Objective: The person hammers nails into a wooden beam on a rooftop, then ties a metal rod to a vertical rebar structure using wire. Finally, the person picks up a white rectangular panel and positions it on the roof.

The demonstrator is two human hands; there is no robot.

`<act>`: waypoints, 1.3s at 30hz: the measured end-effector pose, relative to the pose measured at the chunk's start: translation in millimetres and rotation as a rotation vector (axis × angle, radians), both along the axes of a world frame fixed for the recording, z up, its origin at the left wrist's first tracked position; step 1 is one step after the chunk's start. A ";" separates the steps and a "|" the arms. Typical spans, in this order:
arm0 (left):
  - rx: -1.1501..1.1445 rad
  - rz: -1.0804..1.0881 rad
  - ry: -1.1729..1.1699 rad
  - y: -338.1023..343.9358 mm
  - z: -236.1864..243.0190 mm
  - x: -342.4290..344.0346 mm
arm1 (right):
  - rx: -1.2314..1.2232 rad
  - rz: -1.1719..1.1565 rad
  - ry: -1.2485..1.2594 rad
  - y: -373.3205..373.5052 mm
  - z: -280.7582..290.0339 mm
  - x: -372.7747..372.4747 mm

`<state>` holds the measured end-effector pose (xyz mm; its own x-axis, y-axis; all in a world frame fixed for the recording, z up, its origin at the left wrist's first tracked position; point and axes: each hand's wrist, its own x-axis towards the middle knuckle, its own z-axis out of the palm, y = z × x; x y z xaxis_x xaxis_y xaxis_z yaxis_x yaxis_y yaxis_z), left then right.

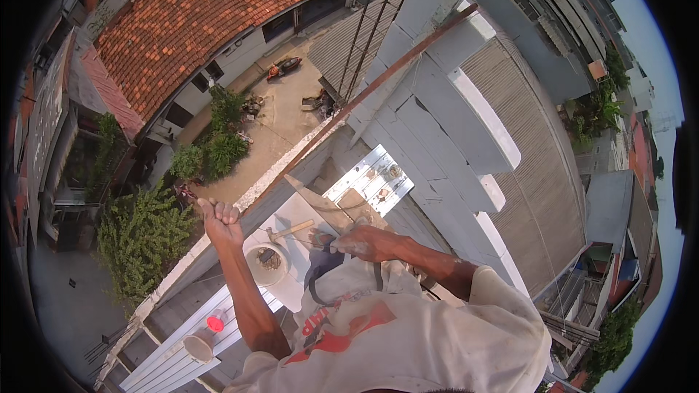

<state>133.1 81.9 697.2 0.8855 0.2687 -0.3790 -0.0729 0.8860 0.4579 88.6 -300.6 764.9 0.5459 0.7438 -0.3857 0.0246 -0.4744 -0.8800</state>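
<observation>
My left hand point(222, 223) is raised at the left, beside the wall's edge. Its fingers are curled closed, and whatever they hold, if anything, is too small to make out. Close in front of my waist is my right hand point(362, 242), also closed; its grip is hidden from above. Just beyond it lies a tan, tapering flat piece point(314, 202), perhaps wood. Between my hands, a hammer point(291, 230) with a wooden handle rests across a white board point(293, 211). A white bucket point(251, 260) holding small loose items stands nearer to me, next to my left forearm.
A rusty bar point(378, 86) slopes along the wall top point(273, 167), with a drop to a yard point(273, 120) beyond. White ribbed metal sheets point(378, 175) lie below. A red-topped container point(215, 321) and a pale bucket point(198, 347) stand at lower left. Grey wall panels point(444, 138) rise at right.
</observation>
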 end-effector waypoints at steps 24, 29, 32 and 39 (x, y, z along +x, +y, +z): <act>-0.227 -0.682 -0.135 -297.2 69.5 117.4 | 0.034 -0.679 -0.080 -142.2 5.0 -17.1; 0.056 -0.693 -0.148 -349.3 74.7 125.7 | 0.043 -0.791 -0.298 -178.9 8.2 -25.0; 0.234 -0.708 -0.164 -380.9 85.0 123.6 | -0.027 -0.801 -0.389 -195.7 1.7 -27.8; 0.331 -0.667 -0.248 -425.9 86.9 127.8 | -0.052 -0.852 -0.541 -218.9 12.2 -36.7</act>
